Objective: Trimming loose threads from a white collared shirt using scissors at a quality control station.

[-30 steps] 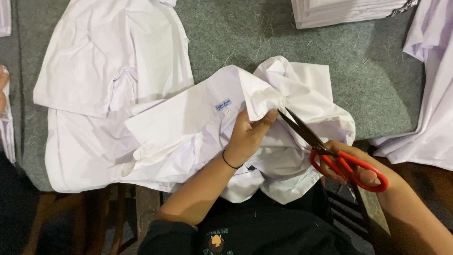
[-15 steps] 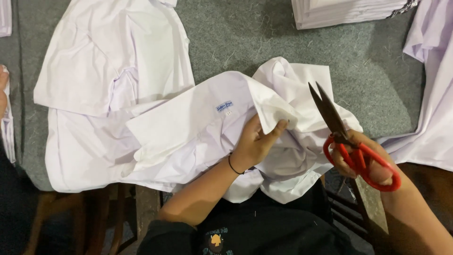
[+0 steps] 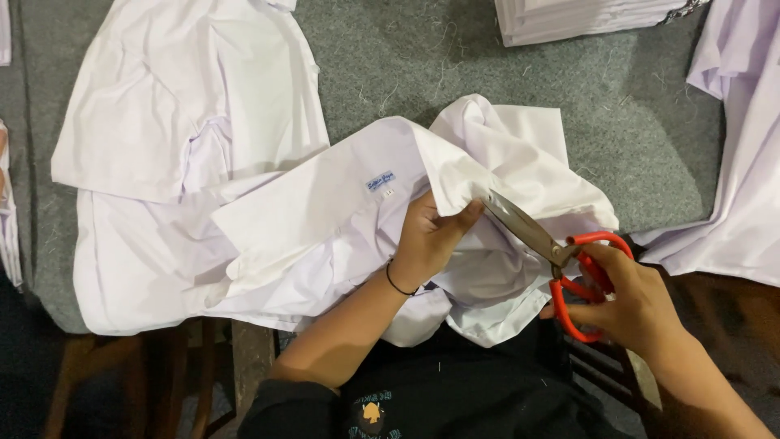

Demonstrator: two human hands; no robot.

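A white shirt (image 3: 325,211) with a small blue collar label (image 3: 380,181) lies crumpled across the grey table edge and my lap. My left hand (image 3: 431,240), a thin black band at its wrist, pinches a fold of the shirt near the collar. My right hand (image 3: 630,301) grips red-handled scissors (image 3: 561,256). The metal blades point up and left, with their tips right beside my left thumb at the held fold.
More white shirts lie spread at the left (image 3: 187,106) and hang at the right edge (image 3: 739,162). A folded white stack (image 3: 585,16) sits at the top. The table is covered in grey felt (image 3: 422,65) with loose threads. Wooden chair parts show below.
The scissors swung away to the right with blades up half a second ago; now they have come back down to the fold held by my left hand.
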